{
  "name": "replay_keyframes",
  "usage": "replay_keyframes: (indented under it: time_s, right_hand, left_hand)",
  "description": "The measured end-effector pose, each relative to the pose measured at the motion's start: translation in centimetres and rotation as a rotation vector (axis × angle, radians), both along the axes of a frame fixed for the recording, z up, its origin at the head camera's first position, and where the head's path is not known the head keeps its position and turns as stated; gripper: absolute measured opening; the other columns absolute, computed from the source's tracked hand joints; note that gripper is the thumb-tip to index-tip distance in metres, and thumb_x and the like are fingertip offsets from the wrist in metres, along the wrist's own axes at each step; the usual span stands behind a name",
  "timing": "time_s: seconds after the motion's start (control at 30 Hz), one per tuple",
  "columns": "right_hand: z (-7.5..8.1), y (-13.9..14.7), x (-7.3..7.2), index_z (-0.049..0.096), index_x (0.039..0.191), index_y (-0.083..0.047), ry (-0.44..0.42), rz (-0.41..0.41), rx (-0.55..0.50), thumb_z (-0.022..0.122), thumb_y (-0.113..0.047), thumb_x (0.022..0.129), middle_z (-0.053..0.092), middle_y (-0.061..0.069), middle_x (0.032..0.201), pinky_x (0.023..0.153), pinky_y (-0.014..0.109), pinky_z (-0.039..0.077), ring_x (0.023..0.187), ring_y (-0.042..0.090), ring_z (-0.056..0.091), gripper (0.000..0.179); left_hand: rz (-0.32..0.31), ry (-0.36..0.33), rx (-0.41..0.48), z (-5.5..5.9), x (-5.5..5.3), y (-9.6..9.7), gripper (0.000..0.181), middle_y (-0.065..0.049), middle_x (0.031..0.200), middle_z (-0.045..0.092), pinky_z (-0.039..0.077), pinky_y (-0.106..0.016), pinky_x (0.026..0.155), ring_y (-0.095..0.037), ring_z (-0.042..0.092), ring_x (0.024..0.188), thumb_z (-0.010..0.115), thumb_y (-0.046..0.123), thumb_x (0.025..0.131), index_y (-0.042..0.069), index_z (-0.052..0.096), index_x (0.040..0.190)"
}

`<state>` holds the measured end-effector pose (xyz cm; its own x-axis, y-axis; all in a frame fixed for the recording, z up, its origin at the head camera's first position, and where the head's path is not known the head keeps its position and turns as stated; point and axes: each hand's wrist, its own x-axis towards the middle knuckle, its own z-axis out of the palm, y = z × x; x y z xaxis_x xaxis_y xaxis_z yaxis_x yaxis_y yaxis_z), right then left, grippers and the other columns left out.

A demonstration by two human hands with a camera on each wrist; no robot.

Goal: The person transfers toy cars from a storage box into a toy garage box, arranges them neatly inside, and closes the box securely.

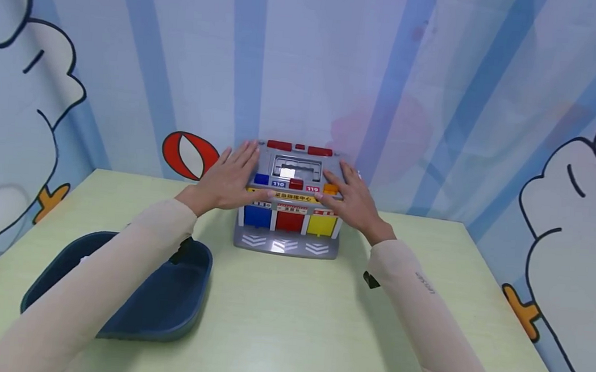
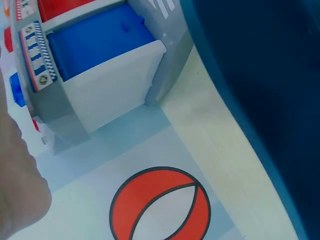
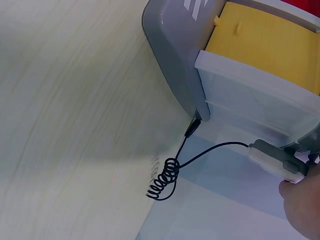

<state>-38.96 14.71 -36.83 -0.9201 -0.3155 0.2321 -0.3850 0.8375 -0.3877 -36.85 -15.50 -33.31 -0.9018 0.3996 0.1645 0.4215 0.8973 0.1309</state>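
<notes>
A grey toy rescue station (image 1: 295,197) stands upright at the back of the table, its blue, red and yellow doors facing me. Along its top run coloured buttons and a small window. My left hand (image 1: 228,177) rests on its upper left edge, fingers straight and thumb along the front. On the upper right lies my right hand (image 1: 354,201), fingers spread over the top. A small grey and white handset (image 3: 277,161) hangs on the toy's right side by the right hand's fingers, with a black coiled cord (image 3: 167,177) below. The blue door (image 2: 102,40) shows in the left wrist view.
A dark blue basin (image 1: 200,294) sits at the front left of the pale table (image 1: 279,321), partly hidden under my left sleeve. Behind the toy hangs a blue striped curtain (image 1: 315,67) with cartoon prints, close to the table's back edge.
</notes>
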Motion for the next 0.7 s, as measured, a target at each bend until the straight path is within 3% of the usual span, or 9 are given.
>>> replay_keyframes:
  time_s: [0.3, 0.7]
  right_hand:
    - [0.0, -0.2, -0.2, 0.031, 0.157, -0.030, 0.004, 0.009, 0.000, 0.049, -0.062, 0.093, 0.001, 0.003, 0.171, 0.124, 0.061, 0.008, 0.157, 0.033, -0.001, 0.074]
    - [0.2, 0.0, -0.5, 0.032, 0.157, -0.028, 0.018, 0.023, 0.002, 0.051, -0.061, 0.093, 0.002, 0.005, 0.171, 0.124, 0.061, 0.007, 0.157, 0.035, 0.000, 0.075]
  left_hand:
    - [0.034, -0.044, -0.023, -1.4, -1.0, 0.0, 0.097, -0.011, 0.170, 0.000, -0.004, -0.056, 0.125, -0.032, -0.006, 0.157, 0.040, 0.069, 0.093, 0.009, 0.005, 0.161]
    - [0.036, -0.027, -0.053, -1.6, -1.4, 0.2, 0.095, -0.011, 0.170, 0.003, -0.005, -0.054, 0.126, -0.031, -0.001, 0.157, 0.037, 0.070, 0.094, 0.009, 0.008, 0.161]
